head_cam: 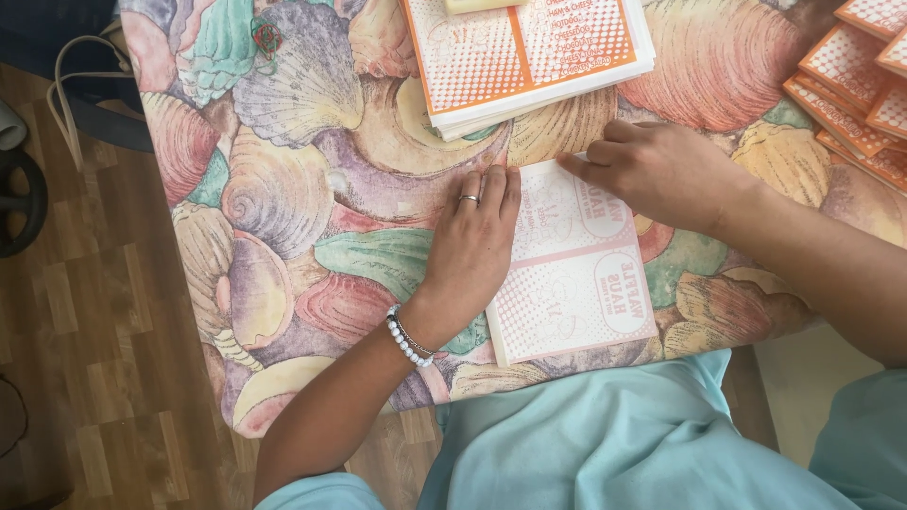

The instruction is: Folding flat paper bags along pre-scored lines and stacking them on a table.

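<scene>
A white paper sheet with pale orange dotted print [574,283] lies flat on the table with a seashell-pattern cloth [302,198], close to the near edge. My left hand [475,247], with a ring and a white bead bracelet, presses flat on the sheet's left edge, fingers together. My right hand [655,170] rests on the sheet's far right corner, fingertips pressing its top edge. Neither hand grips anything.
A stack of white and orange printed sheets [529,57] sits at the far edge. More orange folded pieces [855,90] pile up at the far right. A wooden floor [85,312], a white cable and a dark chair base lie left of the table.
</scene>
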